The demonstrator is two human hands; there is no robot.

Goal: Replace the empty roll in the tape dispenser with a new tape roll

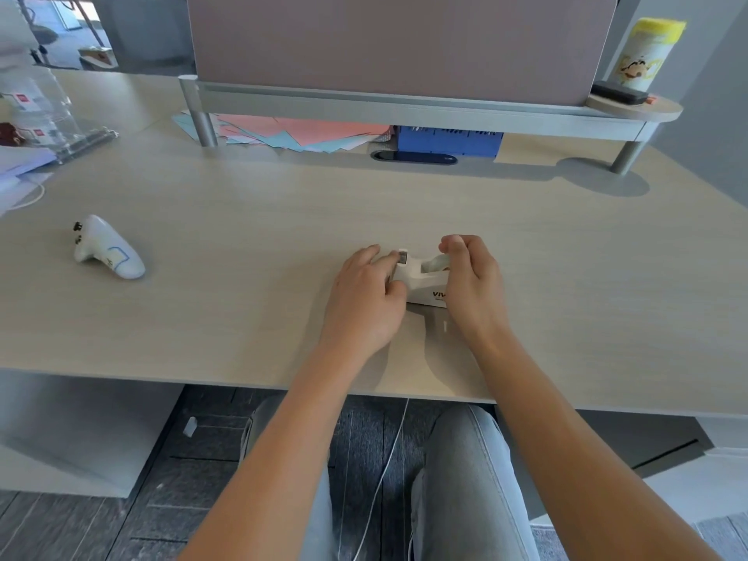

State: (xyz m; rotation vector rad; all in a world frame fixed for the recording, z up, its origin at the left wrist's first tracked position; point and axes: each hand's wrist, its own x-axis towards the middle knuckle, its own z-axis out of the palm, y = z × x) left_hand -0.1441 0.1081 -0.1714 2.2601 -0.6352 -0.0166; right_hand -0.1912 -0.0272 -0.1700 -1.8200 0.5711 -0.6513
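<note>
White tape dispenser [421,283] sits mid-counter [243,317], between both hands. Left hand [366,293] clamps the cutter end. Right hand [471,277] curled over the roll [439,261] (only partly visible), fingers pinched. White controller [107,247] well apart, far left.

An office workstation is seen here: a pale wood-grain desk [243,204] is backed by a fabric divider panel [400,42] on a grey metal rail, a cable port [413,157] is set into the top, coloured papers [299,133] and a blue file box [449,140] are tucked beneath the shelf, and dark carpet tiles [194,471] are laid below
</note>
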